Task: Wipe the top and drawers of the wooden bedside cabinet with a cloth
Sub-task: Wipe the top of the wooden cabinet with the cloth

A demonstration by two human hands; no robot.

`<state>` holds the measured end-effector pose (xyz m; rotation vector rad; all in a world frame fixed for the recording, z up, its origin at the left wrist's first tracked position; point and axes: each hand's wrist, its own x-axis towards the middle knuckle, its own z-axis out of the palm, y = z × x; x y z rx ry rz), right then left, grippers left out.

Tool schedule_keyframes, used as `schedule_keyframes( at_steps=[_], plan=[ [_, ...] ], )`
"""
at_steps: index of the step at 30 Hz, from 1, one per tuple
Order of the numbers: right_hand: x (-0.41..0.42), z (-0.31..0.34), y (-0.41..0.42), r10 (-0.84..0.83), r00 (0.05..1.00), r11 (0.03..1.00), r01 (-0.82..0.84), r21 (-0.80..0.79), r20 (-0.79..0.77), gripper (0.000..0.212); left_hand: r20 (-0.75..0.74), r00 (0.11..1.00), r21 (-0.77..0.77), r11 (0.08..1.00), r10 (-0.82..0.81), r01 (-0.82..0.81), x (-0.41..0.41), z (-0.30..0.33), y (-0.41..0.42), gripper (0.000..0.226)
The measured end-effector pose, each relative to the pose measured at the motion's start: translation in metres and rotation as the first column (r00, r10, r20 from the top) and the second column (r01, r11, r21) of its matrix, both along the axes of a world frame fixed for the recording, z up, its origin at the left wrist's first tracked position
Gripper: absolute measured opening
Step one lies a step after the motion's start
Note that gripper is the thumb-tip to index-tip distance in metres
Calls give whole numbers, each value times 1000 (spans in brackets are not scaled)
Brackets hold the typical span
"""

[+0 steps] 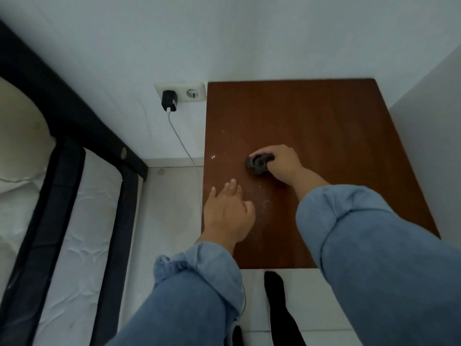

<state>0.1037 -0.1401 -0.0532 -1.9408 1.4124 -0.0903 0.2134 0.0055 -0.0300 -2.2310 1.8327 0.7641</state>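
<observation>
Your right hand [279,162] has its fingers [262,154] curled tight round a small dark cloth [257,165], wadded into a lump and pressed on the cabinet top [324,126] near the middle, a little toward the left edge. Your left hand [227,213] hangs over the near left corner, fingers loose and spread, holding nothing; whether the palm touches the surface you cannot tell from here. Pale crumbs and specks [213,156] lie along the left side, just beside the cloth, with a faint dusty smear [264,203] running down toward the left hand. Main risk: the cloth is balled so small that each pass covers a thin strip, so you may leave streaks or miss the far corners by the wall. Second risk: a stroke to the left would likely shove the crumbs over the edge onto the floor [172,196] instead of gathering them. The white cable [184,151] from the black charger [169,100] in the wall socket [180,92] drops close beside that same left edge; a wide sweep or the idle left hand could catch it and tug the plug. The drawers are out of sight below the top, so that part looks not yet begun. The bed [74,221] stands well apart at left.
</observation>
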Motion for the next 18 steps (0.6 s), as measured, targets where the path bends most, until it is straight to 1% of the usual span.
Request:
schedule_keyframes(
  at_steps=[4,7,10,14,18],
  plan=[
    [4,1,-6,-18,1000,1000,18,-14,-20,55,35,996,38,996,-86,84,11,-1,-7,59],
    [6,-3,4,-30,999,998,28,-63,-36,55,62,990,57,991,-127,123,14,-6,-6,59],
    [1,-9,30,-64,997,992,60,-108,-38,55,57,991,36,992,-123,121,14,-11,2,58],
    [-15,-12,71,-49,998,995,45,-92,-43,56,61,993,14,995,-99,98,11,-12,3,57],
    [-31,-13,108,-84,996,993,83,-83,-17,57,76,994,2,997,-78,78,6,-13,4,57]
  ],
)
